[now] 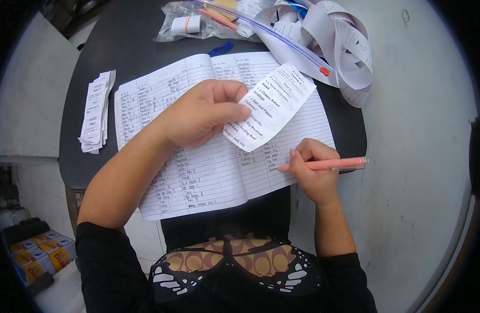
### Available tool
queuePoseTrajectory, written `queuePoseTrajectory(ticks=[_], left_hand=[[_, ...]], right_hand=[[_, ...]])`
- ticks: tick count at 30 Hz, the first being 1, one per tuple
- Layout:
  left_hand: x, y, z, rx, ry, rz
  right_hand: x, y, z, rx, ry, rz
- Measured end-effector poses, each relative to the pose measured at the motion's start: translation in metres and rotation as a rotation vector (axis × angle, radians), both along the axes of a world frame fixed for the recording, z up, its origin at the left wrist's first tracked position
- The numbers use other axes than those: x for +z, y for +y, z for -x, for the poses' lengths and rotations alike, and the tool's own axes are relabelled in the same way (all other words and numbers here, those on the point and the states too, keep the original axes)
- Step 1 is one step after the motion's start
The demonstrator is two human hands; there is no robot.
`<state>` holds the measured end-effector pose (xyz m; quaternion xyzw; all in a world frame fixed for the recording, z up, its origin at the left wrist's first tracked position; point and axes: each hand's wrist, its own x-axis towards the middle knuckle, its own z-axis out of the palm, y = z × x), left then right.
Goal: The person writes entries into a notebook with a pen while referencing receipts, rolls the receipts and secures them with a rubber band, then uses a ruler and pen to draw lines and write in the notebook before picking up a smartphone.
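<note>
My left hand (211, 112) pinches a printed receipt (279, 107) between thumb and fingers, holding it tilted above an open notebook (203, 193). Lines of printed food items show on the slip; the thumb hides part of them. In my right hand (318, 169) is a pink pen (349, 164), its tip down at the handwritten column on the right page. Handwritten lists fill much of the left page, and part of both pages is hidden under my left hand and the receipt.
A stack of receipts (97, 112) lies left of the notebook on the black table (141, 23). Long curled receipt paper (349, 47) piles at the back right, beside a clear zip bag (167, 31) holding a small paper roll (186, 24). Yellow boxes (44, 253) sit low at left.
</note>
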<state>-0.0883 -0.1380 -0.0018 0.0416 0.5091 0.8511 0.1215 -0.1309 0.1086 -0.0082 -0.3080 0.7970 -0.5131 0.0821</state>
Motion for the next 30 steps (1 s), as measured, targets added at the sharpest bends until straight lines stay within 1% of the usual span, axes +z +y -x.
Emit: queuePoseTrajectory(ticks=[7, 10, 13, 16, 24, 30], left_hand=[[0.0007, 0.0001, 0.0, -0.013, -0.002, -0.011], [0.0008, -0.0011, -0.0001, -0.01, -0.005, 0.032], [0.0013, -0.0009, -0.0005, -0.006, -0.006, 0.024], [0.0006, -0.0003, -0.0002, -0.008, -0.01, -0.02], [0.0007, -0.0008, -0.0007, -0.003, -0.018, 0.008], [0.0022, 0.0005, -0.0007, 0.002, -0.016, 0.01]], right_hand=[[0.0017, -0.0009, -0.001, -0.013, -0.039, 0.052], [-0.0025, 0.0032, 0.0014, 0.007, 0.033, -0.01], [-0.0032, 0.0034, 0.0022, 0.011, -0.003, 0.03], [0.0033, 0.0031, 0.0009, -0.05, -0.078, 0.067], [-0.0006, 0.003, 0.0012, -0.02, 0.0, 0.035], [-0.0011, 0.0038, 0.002, -0.026, -0.02, 0.037]])
